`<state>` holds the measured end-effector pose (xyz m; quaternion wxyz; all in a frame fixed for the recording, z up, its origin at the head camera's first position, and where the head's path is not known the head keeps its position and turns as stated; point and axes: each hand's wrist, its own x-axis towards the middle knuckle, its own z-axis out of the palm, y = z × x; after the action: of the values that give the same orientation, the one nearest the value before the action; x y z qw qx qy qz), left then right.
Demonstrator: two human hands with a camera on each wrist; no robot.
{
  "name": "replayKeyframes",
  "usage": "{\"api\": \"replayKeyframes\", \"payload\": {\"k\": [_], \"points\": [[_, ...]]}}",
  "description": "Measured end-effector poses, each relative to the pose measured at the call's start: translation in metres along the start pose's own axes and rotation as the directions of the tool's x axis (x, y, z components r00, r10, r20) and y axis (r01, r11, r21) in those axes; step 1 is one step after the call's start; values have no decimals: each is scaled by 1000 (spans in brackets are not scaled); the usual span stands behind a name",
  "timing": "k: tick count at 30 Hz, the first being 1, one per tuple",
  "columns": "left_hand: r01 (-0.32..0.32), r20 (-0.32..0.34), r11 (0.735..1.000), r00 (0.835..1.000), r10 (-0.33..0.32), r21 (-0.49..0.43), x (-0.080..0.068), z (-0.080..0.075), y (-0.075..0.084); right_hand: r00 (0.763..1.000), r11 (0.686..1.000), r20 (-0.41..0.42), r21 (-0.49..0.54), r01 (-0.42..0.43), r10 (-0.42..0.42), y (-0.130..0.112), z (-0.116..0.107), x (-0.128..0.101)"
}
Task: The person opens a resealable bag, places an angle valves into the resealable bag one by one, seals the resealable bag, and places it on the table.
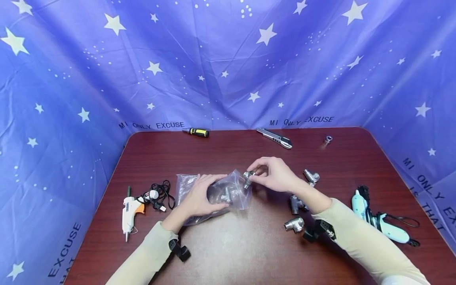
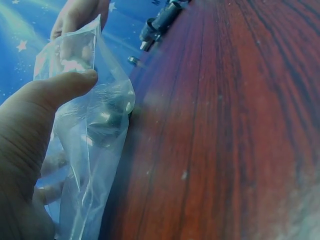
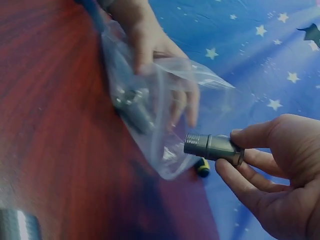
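While the clear plastic bag (image 1: 213, 192) lies at the middle of the red-brown table (image 1: 228, 245), everything else can be placed from it. Left of the bag a white glue gun (image 1: 129, 211) lies beside a coiled black cable (image 1: 160, 195). The left hand (image 1: 200, 196) grips the bag, thumb on the film and fingers behind it, with at least one fitting (image 1: 225, 194) already inside. At the bag's right edge, by its mouth, the right hand (image 1: 276, 173) pinches a threaded metal fitting (image 3: 212, 147) between thumb and fingers. Right of the bag three loose fittings (image 1: 294, 224) lie near the right forearm, and farther right a pale blue rotary tool (image 1: 377, 221) with its cord.

The film looks thin and slack, so the mouth could fold shut and the fitting snag or slip from the pinch; the threads might also catch and tear the plastic. The right forearm hangs just above the loose fittings and could knock them. Bare table lies nearer than the bag, with more beyond it up to the screwdriver (image 1: 196, 132) and utility knife (image 1: 279, 138) at the far edge.
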<state>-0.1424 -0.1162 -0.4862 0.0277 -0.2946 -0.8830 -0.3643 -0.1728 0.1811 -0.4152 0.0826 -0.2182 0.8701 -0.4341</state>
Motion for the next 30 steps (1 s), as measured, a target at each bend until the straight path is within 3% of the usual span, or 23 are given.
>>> {"api": "replayKeyframes", "payload": {"k": [6, 16, 23, 30], "points": [[-6, 1, 1000, 1000, 6, -5, 2, 0, 0, 999, 999, 44, 32, 16, -17, 2, 19, 4], [-4, -1, 1000, 1000, 4, -3, 1, -2, 1, 995, 998, 78, -13, 63, -62, 11, 47, 6], [8, 23, 1000, 1000, -8, -11, 0, -1, -1, 999, 994, 25, -95, 44, -42, 14, 55, 7], [4, 17, 1000, 1000, -3, -10, 0, 0, 0, 995, 980, 1, -174, 94, -95, 17, 61, 10]]}}
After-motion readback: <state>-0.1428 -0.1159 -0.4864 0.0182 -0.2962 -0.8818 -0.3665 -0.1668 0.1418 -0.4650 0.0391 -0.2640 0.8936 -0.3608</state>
